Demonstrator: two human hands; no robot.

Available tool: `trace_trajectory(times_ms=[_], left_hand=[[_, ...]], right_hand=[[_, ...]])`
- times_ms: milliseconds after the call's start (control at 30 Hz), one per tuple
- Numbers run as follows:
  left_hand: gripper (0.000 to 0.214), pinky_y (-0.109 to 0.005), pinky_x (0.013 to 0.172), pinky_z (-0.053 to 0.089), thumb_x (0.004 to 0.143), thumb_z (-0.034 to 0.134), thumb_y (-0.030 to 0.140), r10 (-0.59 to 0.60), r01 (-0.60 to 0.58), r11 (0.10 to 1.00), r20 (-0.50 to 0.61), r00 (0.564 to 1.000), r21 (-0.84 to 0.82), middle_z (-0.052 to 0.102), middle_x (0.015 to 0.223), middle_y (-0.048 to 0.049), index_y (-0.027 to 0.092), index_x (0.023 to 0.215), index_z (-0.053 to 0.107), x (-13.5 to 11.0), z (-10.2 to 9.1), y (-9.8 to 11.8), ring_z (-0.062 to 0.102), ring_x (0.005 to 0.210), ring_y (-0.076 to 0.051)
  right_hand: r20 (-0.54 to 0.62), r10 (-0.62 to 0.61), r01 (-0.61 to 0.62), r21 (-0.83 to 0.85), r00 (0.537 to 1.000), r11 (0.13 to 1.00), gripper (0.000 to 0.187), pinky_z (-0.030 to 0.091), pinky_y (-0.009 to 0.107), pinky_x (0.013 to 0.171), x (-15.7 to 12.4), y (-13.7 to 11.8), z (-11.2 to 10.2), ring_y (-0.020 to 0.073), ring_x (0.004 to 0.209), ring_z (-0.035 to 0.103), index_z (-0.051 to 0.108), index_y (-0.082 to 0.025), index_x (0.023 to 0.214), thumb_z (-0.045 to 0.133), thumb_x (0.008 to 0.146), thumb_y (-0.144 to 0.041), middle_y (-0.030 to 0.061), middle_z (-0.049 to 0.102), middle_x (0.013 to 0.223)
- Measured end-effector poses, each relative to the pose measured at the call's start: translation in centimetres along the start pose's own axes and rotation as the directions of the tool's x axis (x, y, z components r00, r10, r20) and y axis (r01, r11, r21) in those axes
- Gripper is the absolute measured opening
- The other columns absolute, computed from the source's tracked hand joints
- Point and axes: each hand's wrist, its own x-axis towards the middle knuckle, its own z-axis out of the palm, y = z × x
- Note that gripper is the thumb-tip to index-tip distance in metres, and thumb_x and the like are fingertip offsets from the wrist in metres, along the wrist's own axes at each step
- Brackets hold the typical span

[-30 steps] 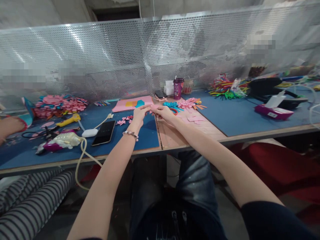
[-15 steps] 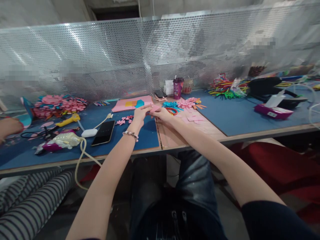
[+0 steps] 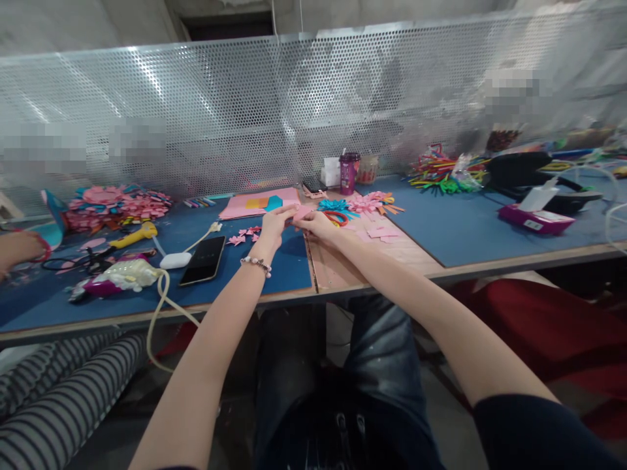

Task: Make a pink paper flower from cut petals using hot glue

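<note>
Now, pink paper (image 3: 303,212), showing more than before

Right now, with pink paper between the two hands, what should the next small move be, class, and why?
Probably press a fold into the pink paper: the left hand and right hand both hold it, flat pink slips lie to the right, and small pointed pink pieces to the left.
</note>
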Motion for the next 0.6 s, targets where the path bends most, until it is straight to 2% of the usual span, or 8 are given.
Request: trace_trajectory(times_ms=[133, 367, 500, 600], left_hand=[[0.033, -0.024, 0.054, 0.044, 0.052, 0.083, 0.023, 0.003, -0.004, 1.0, 0.009, 1.0, 0.006, 0.073, 0.084, -0.0072, 0.013, 0.082, 0.075, -0.2, 0.1, 0.1, 0.06, 0.062, -0.012], [0.039, -0.023, 0.055, 0.045, 0.053, 0.083, 0.024, 0.018, -0.018, 0.999, 0.017, 1.0, 0.028, 0.072, 0.085, -0.0061, 0.015, 0.09, 0.074, 0.0, 0.0, -0.2, 0.061, 0.064, -0.012], [0.04, -0.022, 0.059, 0.046, 0.057, 0.083, 0.023, 0.031, -0.031, 0.998, -0.005, 0.999, 0.051, 0.07, 0.081, -0.0041, 0.016, 0.095, 0.073, 0.4, -0.4, -0.3, 0.061, 0.065, -0.011], [0.036, -0.02, 0.061, 0.046, 0.06, 0.083, 0.022, 0.039, -0.038, 0.997, -0.015, 0.999, 0.072, 0.07, 0.083, -0.004, 0.016, 0.093, 0.072, 0.4, -0.4, -0.4, 0.061, 0.068, -0.01]], right_hand=[[-0.004, -0.012, 0.012, -0.015, 1.0, 1.0, 0.039, 0.026, 0.017, 0.035, 0.0, 0.0, 0.1, 0.0044, 0.038, 0.038, 0.066, -0.011, 0.07, 0.075, 0.071, -0.048, -0.0054, 0.049, 0.046], [-0.011, -0.018, 0.017, -0.052, 1.0, 0.998, 0.043, 0.022, 0.018, 0.035, 0.4, 0.3, -0.3, 0.0047, 0.037, 0.035, 0.068, -0.009, 0.069, 0.076, 0.069, -0.051, -0.005, 0.046, 0.041], [-0.039, -0.045, 0.043, -0.039, 0.998, 0.998, 0.047, 0.026, 0.018, 0.037, 0.7, 0.0, -1.1, 0.0053, 0.04, 0.04, 0.067, -0.011, 0.078, 0.073, 0.07, -0.056, -0.0045, 0.053, 0.049], [-0.072, -0.046, 0.043, -0.046, 0.996, 0.998, 0.05, 0.024, 0.018, 0.035, 0.8, -0.2, -1.9, 0.0047, 0.039, 0.037, 0.063, -0.013, 0.078, 0.069, 0.072, -0.062, -0.0052, 0.05, 0.05]])
